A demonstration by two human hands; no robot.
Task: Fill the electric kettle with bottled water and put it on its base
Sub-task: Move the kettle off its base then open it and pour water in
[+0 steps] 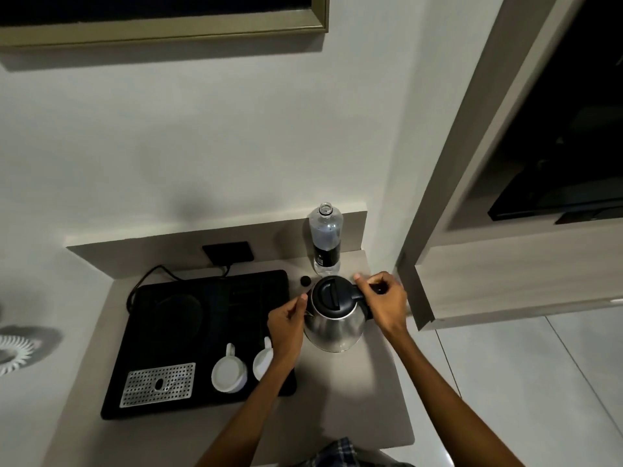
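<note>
A steel electric kettle (337, 326) with a black lid that is down stands on the counter to the right of the black tray (148, 399). My right hand (384, 299) grips its black handle. My left hand (288, 320) touches the kettle's left side at the spout. Behind the kettle stands an uncapped water bottle (325, 239) with a black label. Its black cap (305, 280) lies on the counter beside the tray. The round kettle base (178, 310) sits in the tray's back left, with its cord running to the wall socket (227, 252).
Two white cups (229, 370) (263, 362) lie in the tray's front, next to a perforated metal drip plate (158, 384). A cabinet edge (418, 298) stands close on the right. The counter's front edge is near my body.
</note>
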